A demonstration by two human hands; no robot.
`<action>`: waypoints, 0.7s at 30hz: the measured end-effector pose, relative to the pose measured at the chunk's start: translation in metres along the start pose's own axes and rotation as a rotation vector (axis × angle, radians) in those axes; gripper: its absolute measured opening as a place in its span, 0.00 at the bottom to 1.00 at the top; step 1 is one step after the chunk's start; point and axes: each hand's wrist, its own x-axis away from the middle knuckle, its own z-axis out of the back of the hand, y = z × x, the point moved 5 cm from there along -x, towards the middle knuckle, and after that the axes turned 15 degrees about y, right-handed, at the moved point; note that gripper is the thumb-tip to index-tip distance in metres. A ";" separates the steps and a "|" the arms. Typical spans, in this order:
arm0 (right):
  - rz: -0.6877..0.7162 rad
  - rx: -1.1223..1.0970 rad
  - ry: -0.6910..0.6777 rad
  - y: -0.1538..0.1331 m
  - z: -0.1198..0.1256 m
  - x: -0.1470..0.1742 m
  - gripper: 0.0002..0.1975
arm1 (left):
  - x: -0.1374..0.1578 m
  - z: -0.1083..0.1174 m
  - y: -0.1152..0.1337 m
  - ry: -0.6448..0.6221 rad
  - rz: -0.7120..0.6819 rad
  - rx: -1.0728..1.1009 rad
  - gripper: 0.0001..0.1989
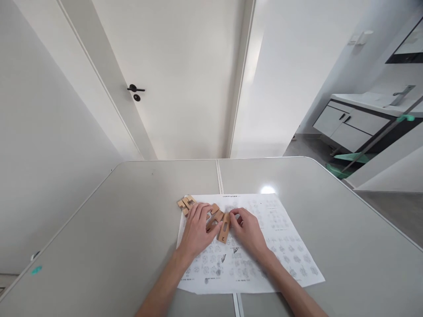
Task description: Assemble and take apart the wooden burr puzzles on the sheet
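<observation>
Several flat wooden puzzle pieces with cut-out notches and slots lie on a printed paper sheet [287, 246]. My left hand [198, 226] bends over a cluster of them, its fingers and thumb closed around a notched wooden piece [215, 218] and partly hiding it. Close beside its thumb is a slotted wooden piece marked "2" [223, 237], lying aslant. My right hand [249, 229] has its fingers pinched at the upper right edge of that marked piece. More notched wooden pieces [187, 202] lie past my left fingers, at the sheet's far left corner.
The grey table [132, 229] has a seam [219, 176] down its middle. The sheet carries rows of small printed figures. Beyond the far edge stand a white door [178, 79] with a black handle [135, 89] and, at right, a sink cabinet [353, 121].
</observation>
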 end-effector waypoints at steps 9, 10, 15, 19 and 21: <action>0.080 0.065 -0.029 0.001 -0.005 0.003 0.10 | 0.006 -0.009 0.015 -0.142 -0.084 0.040 0.31; 0.082 0.063 -0.032 0.002 -0.006 0.003 0.10 | 0.006 -0.009 0.013 -0.120 -0.084 0.023 0.30; 0.080 0.040 -0.039 0.002 -0.007 0.002 0.09 | 0.005 -0.009 0.003 -0.017 -0.052 -0.033 0.27; 0.096 0.012 -0.047 -0.003 -0.006 0.003 0.09 | 0.004 -0.008 0.006 0.005 -0.068 -0.006 0.22; 0.104 -0.007 -0.062 -0.006 -0.006 0.004 0.09 | 0.003 -0.006 0.008 0.024 -0.079 0.021 0.17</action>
